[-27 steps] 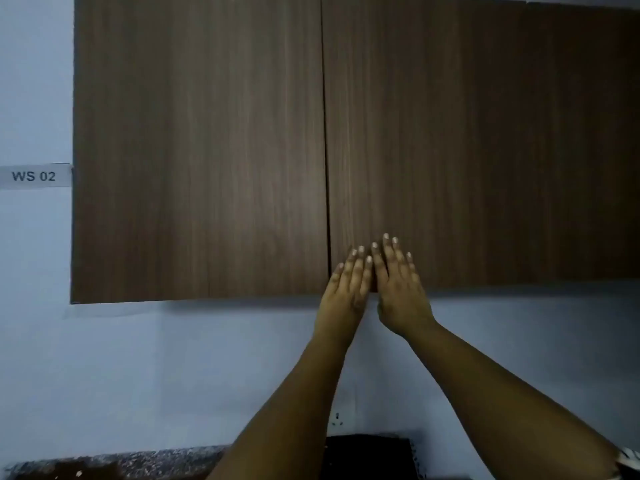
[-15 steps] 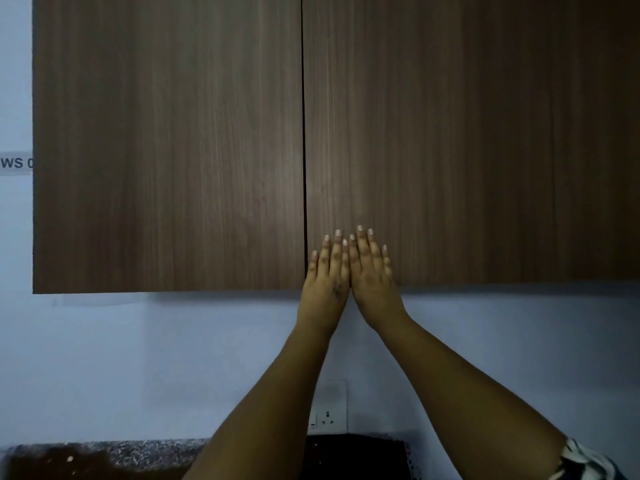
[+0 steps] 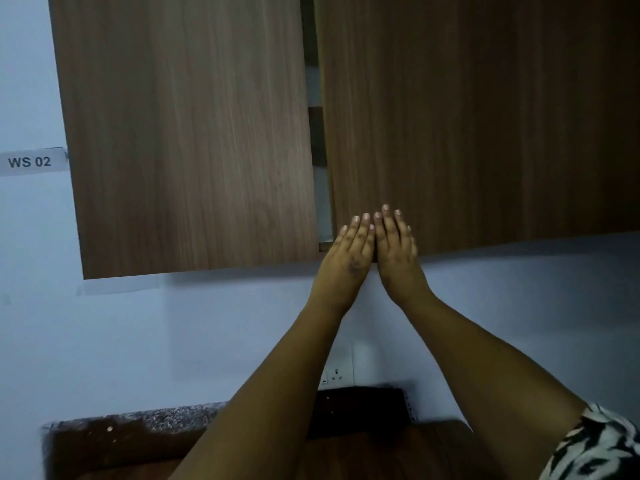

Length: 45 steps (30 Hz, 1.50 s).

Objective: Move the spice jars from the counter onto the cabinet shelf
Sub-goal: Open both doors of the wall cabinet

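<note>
A brown wood wall cabinet fills the upper view. Its left door [image 3: 187, 133] looks shut. Its right door [image 3: 485, 116] stands slightly ajar, and a narrow gap [image 3: 317, 140] between the doors shows a strip of the inside and a shelf edge. My left hand [image 3: 349, 252] and my right hand [image 3: 394, 244] lie flat, side by side, fingers up, on the lower inner corner of the right door. Neither hand holds anything. No spice jars are in view.
A paper label reading WS 02 [image 3: 31, 162] is stuck on the pale wall left of the cabinet. Below are a wall socket [image 3: 334, 372], a speckled counter edge [image 3: 138, 419] and a dark mat [image 3: 360, 407].
The right door has come away from the left one, opening a gap between them. Both hands stay together at its lower corner. The camera has shifted, so the cabinet now looks tilted.
</note>
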Each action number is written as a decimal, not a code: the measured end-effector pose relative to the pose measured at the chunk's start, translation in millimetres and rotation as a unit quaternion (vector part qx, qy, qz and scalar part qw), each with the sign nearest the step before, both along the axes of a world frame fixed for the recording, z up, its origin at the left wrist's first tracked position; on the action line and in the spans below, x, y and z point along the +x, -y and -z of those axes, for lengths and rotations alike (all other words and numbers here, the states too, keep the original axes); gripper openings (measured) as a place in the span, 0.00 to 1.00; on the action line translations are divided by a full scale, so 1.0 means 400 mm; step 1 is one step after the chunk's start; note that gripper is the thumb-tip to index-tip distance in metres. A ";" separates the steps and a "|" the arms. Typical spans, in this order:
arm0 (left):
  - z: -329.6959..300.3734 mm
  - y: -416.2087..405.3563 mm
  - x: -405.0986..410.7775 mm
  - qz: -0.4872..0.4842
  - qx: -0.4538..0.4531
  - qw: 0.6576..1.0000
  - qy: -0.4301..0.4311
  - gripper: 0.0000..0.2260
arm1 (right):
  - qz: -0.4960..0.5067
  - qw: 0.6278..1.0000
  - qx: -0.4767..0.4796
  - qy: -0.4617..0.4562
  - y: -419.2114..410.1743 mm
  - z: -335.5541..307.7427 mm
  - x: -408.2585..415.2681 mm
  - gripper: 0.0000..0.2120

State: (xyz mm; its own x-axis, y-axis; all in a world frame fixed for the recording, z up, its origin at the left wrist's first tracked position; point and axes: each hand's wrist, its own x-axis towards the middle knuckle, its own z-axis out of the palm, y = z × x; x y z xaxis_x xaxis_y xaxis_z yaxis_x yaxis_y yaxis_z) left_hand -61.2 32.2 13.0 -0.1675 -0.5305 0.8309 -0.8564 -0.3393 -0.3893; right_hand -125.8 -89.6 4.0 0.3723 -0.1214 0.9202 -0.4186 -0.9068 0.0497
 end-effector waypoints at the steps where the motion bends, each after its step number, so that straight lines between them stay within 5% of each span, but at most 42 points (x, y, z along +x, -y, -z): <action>1: -0.001 -0.023 -0.021 0.045 -0.029 0.998 -0.026 0.29 | -0.004 1.000 0.010 0.008 -0.013 0.000 -0.023 0.38; 4: 0.017 -0.077 -0.095 0.171 -0.133 0.949 -0.229 0.38 | 0.006 0.999 0.027 0.024 -0.046 0.004 -0.092 0.39; 5: 0.024 -0.091 -0.126 0.239 -0.121 0.904 -0.332 0.38 | 0.009 0.999 0.033 0.027 -0.055 0.005 -0.114 0.39; 8: 0.021 -0.119 -0.209 0.429 -0.086 0.690 -0.577 0.22 | -0.011 0.996 0.063 0.055 -0.087 0.008 -0.174 0.38; 10: 0.023 -0.129 -0.249 0.449 -0.113 0.637 -0.615 0.14 | -0.050 0.991 0.095 0.083 -0.116 0.009 -0.218 0.39; 17: 0.051 -0.121 -0.386 0.504 -0.086 0.608 -0.607 0.15 | -0.150 0.953 0.237 0.117 -0.211 0.011 -0.418 0.39; 23: 0.069 -0.070 -0.506 0.542 -0.054 0.595 -0.591 0.15 | -0.295 0.835 0.383 0.264 -0.227 0.018 -0.581 0.19; 26: 0.071 -0.032 -0.576 0.560 -0.036 0.597 -0.574 0.14 | -0.238 0.871 0.344 0.258 -0.213 0.024 -0.645 0.22; 34: 0.085 0.102 -0.797 0.605 -0.002 0.537 -0.588 0.14 | -0.103 0.919 0.209 0.319 -0.119 0.042 -0.847 0.19; 45: 0.096 0.337 -1.049 0.575 0.071 0.598 -0.554 0.21 | -0.013 0.921 0.183 0.345 0.094 0.044 -1.094 0.16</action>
